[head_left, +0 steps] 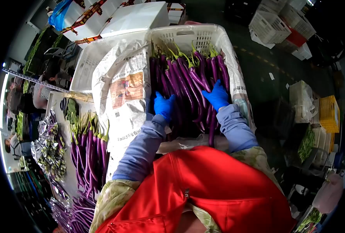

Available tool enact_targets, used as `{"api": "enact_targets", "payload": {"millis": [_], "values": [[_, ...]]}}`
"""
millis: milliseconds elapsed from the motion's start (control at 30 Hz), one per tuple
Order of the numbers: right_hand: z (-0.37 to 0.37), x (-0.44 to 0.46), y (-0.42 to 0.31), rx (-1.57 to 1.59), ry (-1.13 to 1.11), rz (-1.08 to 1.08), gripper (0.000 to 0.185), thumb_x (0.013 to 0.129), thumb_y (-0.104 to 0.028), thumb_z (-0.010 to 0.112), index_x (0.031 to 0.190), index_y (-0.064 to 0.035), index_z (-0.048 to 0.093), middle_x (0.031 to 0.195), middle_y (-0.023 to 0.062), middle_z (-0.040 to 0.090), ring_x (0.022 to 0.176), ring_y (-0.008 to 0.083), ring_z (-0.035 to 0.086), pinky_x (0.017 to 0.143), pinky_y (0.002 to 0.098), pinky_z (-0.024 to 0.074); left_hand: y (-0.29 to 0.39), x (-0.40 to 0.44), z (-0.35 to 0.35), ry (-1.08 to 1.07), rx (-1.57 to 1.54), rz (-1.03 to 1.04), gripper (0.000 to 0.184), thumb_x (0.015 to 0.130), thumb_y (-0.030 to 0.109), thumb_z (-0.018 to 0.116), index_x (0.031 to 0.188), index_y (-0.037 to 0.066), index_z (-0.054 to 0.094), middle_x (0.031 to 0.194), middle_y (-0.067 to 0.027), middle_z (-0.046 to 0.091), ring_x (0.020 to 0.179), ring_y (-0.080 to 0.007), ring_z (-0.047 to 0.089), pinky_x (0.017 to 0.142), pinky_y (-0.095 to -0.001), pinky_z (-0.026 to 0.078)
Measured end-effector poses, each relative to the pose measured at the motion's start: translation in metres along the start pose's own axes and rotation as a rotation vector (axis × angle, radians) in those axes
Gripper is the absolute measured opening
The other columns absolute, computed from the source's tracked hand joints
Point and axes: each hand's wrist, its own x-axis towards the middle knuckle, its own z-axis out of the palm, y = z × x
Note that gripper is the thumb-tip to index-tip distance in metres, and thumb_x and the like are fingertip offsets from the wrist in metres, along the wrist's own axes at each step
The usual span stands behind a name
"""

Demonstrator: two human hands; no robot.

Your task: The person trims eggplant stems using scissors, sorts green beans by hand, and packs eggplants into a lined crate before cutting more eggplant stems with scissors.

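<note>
Long purple eggplants (184,83) with green stems fill a white plastic crate (209,33) lined with newspaper (128,77). Both my hands wear blue gloves. My left hand (164,105) rests at the left side of the eggplants, thumb and forefinger apart; its other fingers are partly hidden. On the right side of the pile lies my right hand (218,96), thumb and fingers spread over the eggplants. Neither hand visibly lifts anything.
Left of the crate, a table (65,128) bears more eggplants (87,151) and a heap of plastic-wrapped vegetables (50,147). White foam boxes (135,17) stand behind the crate. Stacked white crates (269,27) and a yellow crate (329,114) are on the right. People sit at far left.
</note>
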Motion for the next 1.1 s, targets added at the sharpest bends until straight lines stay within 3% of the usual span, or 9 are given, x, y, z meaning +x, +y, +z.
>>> {"api": "enact_targets", "payload": {"millis": [133, 233, 367, 433, 600, 733, 867, 1000, 1100], "values": [[-0.015, 0.011, -0.024, -0.090, -0.118, 0.093, 0.115, 0.064, -0.065, 0.068, 0.142, 0.0042, 0.020, 0.129, 0.0280, 0.046, 0.115, 0.0385, 0.050, 0.095, 0.0450, 0.0433, 0.021, -0.016, -0.006, 0.072, 0.285, 0.018, 0.089, 0.074, 0.038, 0.075, 0.137, -0.007, 0.030, 0.123, -0.0301, 0.051, 0.112, -0.0412, 0.053, 0.093, -0.0436, 0.045], [-0.010, 0.022, -0.020, -0.034, -0.157, 0.029, 0.116, 0.063, -0.066, 0.068, 0.141, 0.0055, 0.021, 0.126, 0.0298, 0.047, 0.113, 0.0375, 0.052, 0.094, 0.0434, 0.0438, 0.013, -0.002, -0.015, 0.036, 0.129, 0.034, 0.094, 0.073, 0.041, 0.075, 0.139, -0.005, 0.027, 0.122, -0.0297, 0.052, 0.109, -0.0415, 0.054, 0.092, -0.0449, 0.046], [-0.006, 0.024, -0.009, 0.265, -0.166, -0.068, 0.120, 0.063, -0.063, 0.071, 0.143, 0.0072, 0.015, 0.130, 0.0322, 0.044, 0.118, 0.0399, 0.049, 0.100, 0.0422, 0.0397, 0.001, -0.018, -0.013, -0.089, 0.281, 0.075, 0.102, 0.070, 0.038, 0.077, 0.143, -0.001, 0.018, 0.136, -0.0338, 0.034, 0.118, -0.0442, 0.046, 0.098, -0.0442, 0.041], [0.000, 0.027, 0.000, 0.668, -0.279, 0.079, 0.122, 0.063, -0.060, 0.074, 0.144, 0.0060, 0.011, 0.140, 0.0290, 0.035, 0.130, 0.0356, 0.038, 0.106, 0.0394, 0.0324, 0.004, -0.034, -0.015, -0.087, 0.105, 0.071, 0.102, 0.072, 0.033, 0.077, 0.145, -0.001, 0.014, 0.139, -0.0312, 0.032, 0.125, -0.0414, 0.040, 0.103, -0.0421, 0.037], [-0.005, 0.038, 0.003, 0.858, -0.469, 0.204, 0.122, 0.060, -0.058, 0.077, 0.145, 0.0038, 0.013, 0.143, 0.0244, 0.033, 0.132, 0.0320, 0.036, 0.109, 0.0366, 0.0269, 0.003, -0.024, -0.014, 0.013, -0.182, 0.053, 0.093, 0.077, 0.026, 0.074, 0.144, -0.003, 0.016, 0.139, -0.0260, 0.036, 0.129, -0.0356, 0.037, 0.108, -0.0385, 0.032], [-0.018, 0.019, -0.002, 1.339, -0.668, 0.150, 0.071, 0.081, -0.051, 0.064, 0.130, -0.0014, 0.050, 0.131, 0.0099, 0.052, 0.121, 0.0183, 0.046, 0.107, 0.0324, 0.0296, 0.012, -0.007, -0.012, 0.021, -0.076, 0.001, 0.095, 0.077, 0.023, 0.074, 0.145, -0.002, 0.012, 0.143, -0.0262, 0.031, 0.132, -0.0370, 0.033, 0.110, -0.0381, 0.028], [-0.014, -0.008, -0.008, 1.112, -0.556, 0.052, 0.067, 0.088, -0.049, 0.055, 0.139, -0.0073, 0.040, 0.145, 0.0073, 0.036, 0.135, 0.0178, 0.029, 0.113, 0.0312, 0.0180, 0.008, -0.038, -0.025, -0.085, -0.266, -0.053, 0.091, 0.080, 0.024, 0.073, 0.144, -0.003, 0.015, 0.143, -0.0237, 0.032, 0.131, -0.0319, 0.035, 0.109, -0.0368, 0.029], [-0.015, -0.004, -0.005, 1.334, -0.717, 0.338, 0.083, 0.082, -0.060, 0.057, 0.143, -0.0087, 0.033, 0.147, 0.0072, 0.034, 0.133, 0.0188, 0.033, 0.113, 0.0330, 0.0213, -0.020, -0.042, -0.011, -0.018, -0.379, -0.104, 0.088, 0.082, 0.027, 0.071, 0.143, -0.004, 0.018, 0.142, -0.0221, 0.035, 0.129, -0.0300, 0.038, 0.107, -0.0358, 0.031], [-0.026, -0.012, -0.017, 1.285, -0.673, 0.296, 0.084, 0.082, -0.061, 0.056, 0.143, -0.0067, 0.032, 0.147, 0.0070, 0.034, 0.132, 0.0188, 0.034, 0.113, 0.0341, 0.0215, -0.009, -0.027, -0.011, -0.022, -0.255, -0.197, 0.086, 0.082, 0.031, 0.071, 0.142, -0.005, 0.021, 0.139, -0.0228, 0.039, 0.126, -0.0293, 0.040, 0.105, -0.0353, 0.033]]}}
